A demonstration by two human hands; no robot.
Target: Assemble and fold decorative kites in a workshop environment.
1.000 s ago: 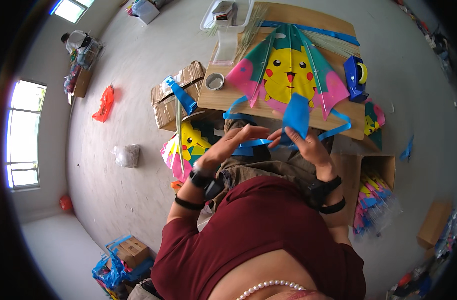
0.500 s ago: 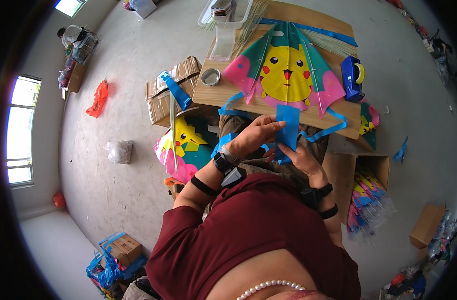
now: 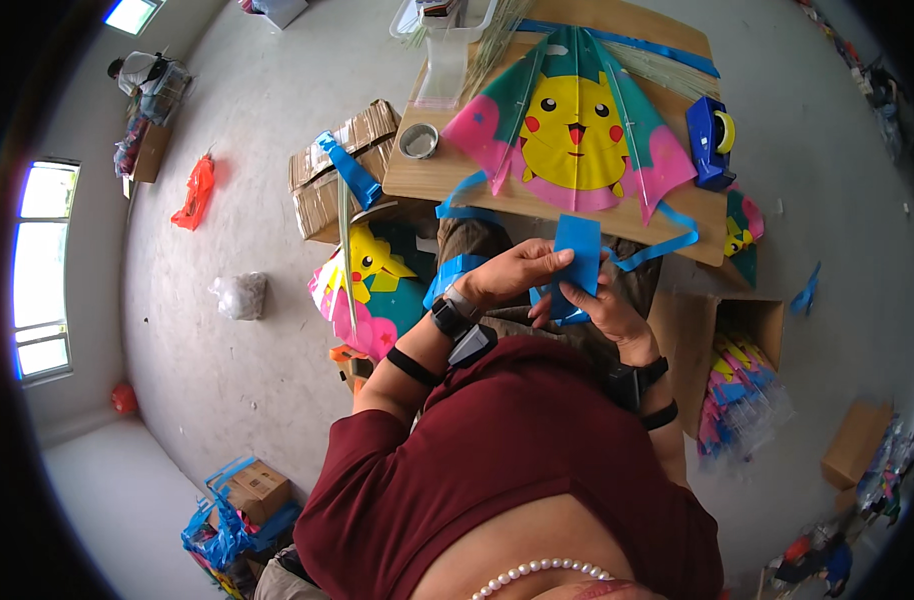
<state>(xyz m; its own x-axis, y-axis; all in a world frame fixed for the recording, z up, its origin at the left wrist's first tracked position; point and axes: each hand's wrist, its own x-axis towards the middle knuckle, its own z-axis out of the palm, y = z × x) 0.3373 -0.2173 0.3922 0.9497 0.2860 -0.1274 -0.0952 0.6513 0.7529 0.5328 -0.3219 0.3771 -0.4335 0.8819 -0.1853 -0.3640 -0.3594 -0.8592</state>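
Note:
A flat strip of blue film (image 3: 578, 250) stands up between my hands, just off the near edge of the table. Thumb and fingers of my left hand (image 3: 517, 272) pinch its left side. My right hand (image 3: 609, 308) grips it lower down on the right, thumb on the front. More blue material hangs below, partly hidden by my fingers. Beyond my hands a kite (image 3: 577, 130) with a yellow cartoon figure on green and pink lies on the table, thin rods along its panels. Blue ribbon tails (image 3: 662, 248) curl from its lower side over the table edge.
On the wooden table (image 3: 432, 180) stand a tape roll (image 3: 418, 141), a blue tape dispenser (image 3: 712, 145) and a clear plastic bin (image 3: 407, 20) beside thin sticks. A cardboard box (image 3: 317, 180) is at the left; an open carton (image 3: 682, 340) of folded kites is at the right.
The blue strip has shifted slightly right and tilted a little, with both hands still on it. The view has moved slightly; the kite stays on the table.

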